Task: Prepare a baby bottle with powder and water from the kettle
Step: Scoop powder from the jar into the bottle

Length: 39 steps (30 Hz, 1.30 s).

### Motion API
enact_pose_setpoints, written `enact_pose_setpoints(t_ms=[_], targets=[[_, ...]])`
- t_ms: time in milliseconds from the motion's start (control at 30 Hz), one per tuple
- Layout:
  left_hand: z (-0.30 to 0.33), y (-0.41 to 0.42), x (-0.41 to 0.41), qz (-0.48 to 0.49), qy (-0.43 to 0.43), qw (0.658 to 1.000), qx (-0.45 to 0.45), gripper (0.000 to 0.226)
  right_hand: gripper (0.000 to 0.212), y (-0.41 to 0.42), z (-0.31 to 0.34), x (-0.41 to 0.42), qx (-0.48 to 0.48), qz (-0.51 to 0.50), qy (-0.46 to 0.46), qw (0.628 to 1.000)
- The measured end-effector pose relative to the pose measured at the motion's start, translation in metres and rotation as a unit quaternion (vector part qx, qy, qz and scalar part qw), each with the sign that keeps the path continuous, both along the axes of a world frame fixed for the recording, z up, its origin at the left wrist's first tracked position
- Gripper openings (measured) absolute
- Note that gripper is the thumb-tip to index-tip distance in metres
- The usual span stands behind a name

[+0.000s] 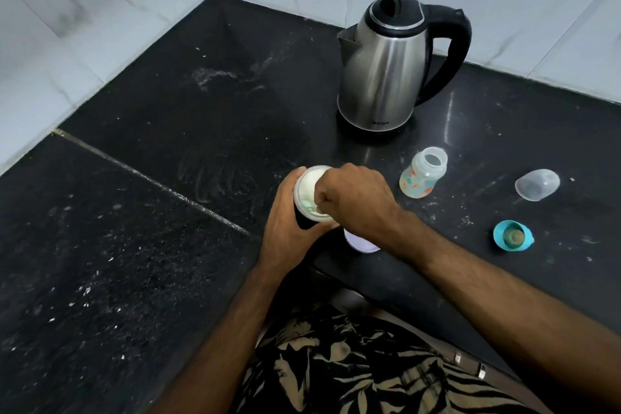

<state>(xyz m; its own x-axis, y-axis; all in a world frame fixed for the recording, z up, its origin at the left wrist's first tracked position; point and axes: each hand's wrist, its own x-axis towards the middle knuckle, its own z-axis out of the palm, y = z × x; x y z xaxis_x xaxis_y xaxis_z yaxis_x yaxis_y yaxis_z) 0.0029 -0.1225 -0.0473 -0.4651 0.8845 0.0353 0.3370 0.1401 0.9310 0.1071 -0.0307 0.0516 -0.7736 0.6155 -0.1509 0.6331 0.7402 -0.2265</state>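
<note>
My left hand (285, 222) grips a dark powder tin (307, 190) tilted toward me, its open top showing pale powder. My right hand (356, 202) reaches into the tin with fingers curled, pinching a pale green scoop that is mostly hidden. The open baby bottle (424, 176) stands just right of my hands, without its teat. A steel kettle (386, 67) with a black handle and shut lid stands behind it. The blue teat ring (512, 235) and the clear cap (537, 184) lie at the right.
A white lid (359, 242) lies under my right wrist near the counter's front edge. The black stone counter (168, 178) is dusted with white specks. Marble tiled walls (100, 10) close the corner behind and to the left.
</note>
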Motion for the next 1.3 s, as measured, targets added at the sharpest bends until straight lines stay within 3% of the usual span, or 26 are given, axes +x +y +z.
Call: enact_pose_setpoints(t_ms=[233, 500, 767, 1167, 1300], targets=[[0.001, -0.001, -0.001, 0.012, 0.014, 1.0, 0.009, 0.095, 0.006, 0.012, 0.01, 0.012, -0.083, -0.075, 0.099, 0.989], [-0.003, 0.002, -0.003, 0.012, 0.007, 1.0, 0.013, 0.096, 0.01, 0.014, 0.009, 0.012, -0.036, -0.076, 0.098, 0.992], [-0.001, 0.002, -0.003, 0.014, 0.012, 1.0, 0.013, 0.097, 0.007, 0.012, 0.01, 0.014, -0.109, -0.073, 0.112, 0.985], [0.001, 0.0, -0.001, 0.015, 0.018, 1.0, 0.016, 0.097, 0.003, 0.018, 0.016, 0.019, -0.105, -0.097, 0.126, 0.982], [-0.002, 0.0, 0.0, 0.017, 0.014, 1.0, 0.012, 0.096, 0.011, 0.01, 0.022, 0.015, -0.017, -0.053, 0.051, 0.997]])
